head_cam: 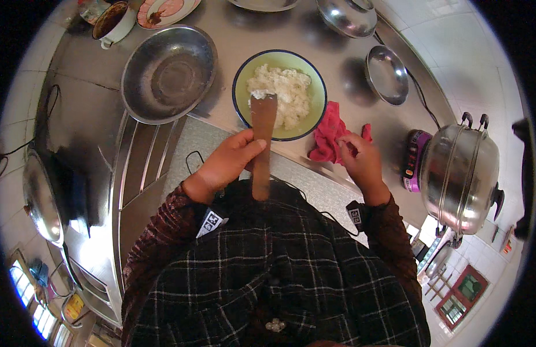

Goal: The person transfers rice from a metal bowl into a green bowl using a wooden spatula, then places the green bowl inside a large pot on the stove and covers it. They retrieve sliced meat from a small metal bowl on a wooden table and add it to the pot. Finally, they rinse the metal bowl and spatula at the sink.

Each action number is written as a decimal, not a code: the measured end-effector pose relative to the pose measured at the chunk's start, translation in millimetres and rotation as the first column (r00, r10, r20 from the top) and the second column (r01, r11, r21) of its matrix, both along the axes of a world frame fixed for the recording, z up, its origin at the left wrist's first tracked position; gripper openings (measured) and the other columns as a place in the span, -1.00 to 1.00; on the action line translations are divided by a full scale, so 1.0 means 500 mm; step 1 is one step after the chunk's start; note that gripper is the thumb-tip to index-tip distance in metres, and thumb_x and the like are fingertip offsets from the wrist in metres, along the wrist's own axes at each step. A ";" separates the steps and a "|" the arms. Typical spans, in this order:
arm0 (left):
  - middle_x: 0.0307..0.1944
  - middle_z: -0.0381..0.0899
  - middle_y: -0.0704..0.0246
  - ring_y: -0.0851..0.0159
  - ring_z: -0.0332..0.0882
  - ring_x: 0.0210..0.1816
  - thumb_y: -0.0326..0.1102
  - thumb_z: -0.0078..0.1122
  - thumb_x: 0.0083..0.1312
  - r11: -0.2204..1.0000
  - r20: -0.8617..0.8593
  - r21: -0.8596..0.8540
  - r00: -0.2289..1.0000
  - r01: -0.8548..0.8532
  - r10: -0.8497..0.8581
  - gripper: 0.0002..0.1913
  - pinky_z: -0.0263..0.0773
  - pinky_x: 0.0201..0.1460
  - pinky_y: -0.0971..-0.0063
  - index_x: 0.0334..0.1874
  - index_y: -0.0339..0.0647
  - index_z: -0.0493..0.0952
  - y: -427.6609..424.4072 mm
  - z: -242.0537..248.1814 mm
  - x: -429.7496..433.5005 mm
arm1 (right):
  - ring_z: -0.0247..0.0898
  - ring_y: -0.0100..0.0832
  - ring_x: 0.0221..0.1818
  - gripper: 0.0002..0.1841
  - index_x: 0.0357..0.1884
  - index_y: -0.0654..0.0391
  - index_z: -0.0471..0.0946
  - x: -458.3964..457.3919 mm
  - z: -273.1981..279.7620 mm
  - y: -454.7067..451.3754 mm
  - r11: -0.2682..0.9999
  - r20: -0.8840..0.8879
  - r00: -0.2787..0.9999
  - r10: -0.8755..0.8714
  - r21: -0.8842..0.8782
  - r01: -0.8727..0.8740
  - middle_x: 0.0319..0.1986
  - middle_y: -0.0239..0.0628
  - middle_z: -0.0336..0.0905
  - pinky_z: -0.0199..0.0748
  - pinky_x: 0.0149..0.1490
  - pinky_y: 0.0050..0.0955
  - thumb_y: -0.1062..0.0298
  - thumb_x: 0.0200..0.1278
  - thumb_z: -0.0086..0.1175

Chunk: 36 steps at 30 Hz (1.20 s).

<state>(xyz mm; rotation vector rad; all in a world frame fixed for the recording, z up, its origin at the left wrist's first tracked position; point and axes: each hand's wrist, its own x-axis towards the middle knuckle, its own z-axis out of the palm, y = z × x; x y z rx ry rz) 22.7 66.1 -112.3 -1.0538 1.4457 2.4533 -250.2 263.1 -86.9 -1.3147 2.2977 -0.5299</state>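
Observation:
My left hand (231, 158) grips a flat wooden spatula (263, 130) by its middle, the thumb lying across the wood. White rice sticks to the far end of the spatula, which is over an enamel bowl (313, 117) with a dark blue rim. Cooked rice (289, 93) fills the middle of the bowl. To the right of the bowl, a crumpled red cloth (328, 139) lies on the counter's front edge. My right hand (361, 160) is at the cloth's right side with curled fingers; whether it pinches the cloth cannot be told.
A wide metal basin (170, 76) stands left of the bowl. Farther back are a stained white pot (122, 26), a patterned plate (181, 8) and a lidded metal vessel (348, 17). A small steel bowl (387, 76) and a large steamer pot (461, 178) stand on the right.

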 end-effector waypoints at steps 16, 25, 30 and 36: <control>-0.10 0.60 0.43 0.46 0.57 -0.24 -0.10 -0.04 0.66 1.000 -0.167 0.000 0.986 0.031 -0.030 -0.66 0.60 -0.16 0.48 0.23 -0.21 0.49 0.017 0.038 -0.005 | 0.51 -0.04 -0.57 -0.14 0.54 -0.40 0.36 0.089 0.026 -0.157 0.965 0.130 0.960 0.250 -0.110 -0.236 -0.60 -0.03 0.49 0.44 -0.39 -0.08 0.53 0.14 0.07; -0.10 0.62 0.41 0.43 0.57 -0.34 -0.11 -0.04 0.66 0.999 -0.119 0.022 0.992 -0.029 0.032 -0.65 0.57 -0.24 0.48 0.27 -0.21 0.46 0.006 0.029 0.003 | 0.55 -0.01 -0.56 -0.15 0.56 -0.34 0.33 0.084 0.032 -0.151 0.985 0.007 0.986 0.169 -0.047 -0.168 -0.62 -0.03 0.51 0.46 -0.39 -0.03 0.48 0.16 0.10; -0.08 0.61 0.36 0.37 0.61 -0.37 -0.11 -0.04 0.65 0.996 -0.117 0.086 0.993 -0.002 0.012 -0.62 0.59 -0.27 0.45 0.31 -0.22 0.43 -0.002 0.029 0.010 | 0.54 -0.09 -0.54 -0.14 0.56 -0.35 0.35 0.109 0.028 -0.147 0.953 -0.230 0.929 0.289 -0.025 -0.302 -0.56 -0.12 0.54 0.45 -0.39 -0.11 0.55 0.17 0.10; -0.13 0.60 0.32 0.36 0.60 -0.46 -0.11 -0.05 0.65 0.999 -0.089 0.027 0.995 -0.032 0.035 -0.62 0.56 -0.38 0.50 0.33 -0.20 0.43 -0.008 0.037 0.012 | 0.60 0.00 -0.48 -0.13 0.59 -0.25 0.27 0.094 0.035 -0.155 0.979 -0.275 0.940 0.201 0.023 -0.203 -0.50 -0.08 0.63 0.49 -0.39 0.03 0.41 0.14 0.16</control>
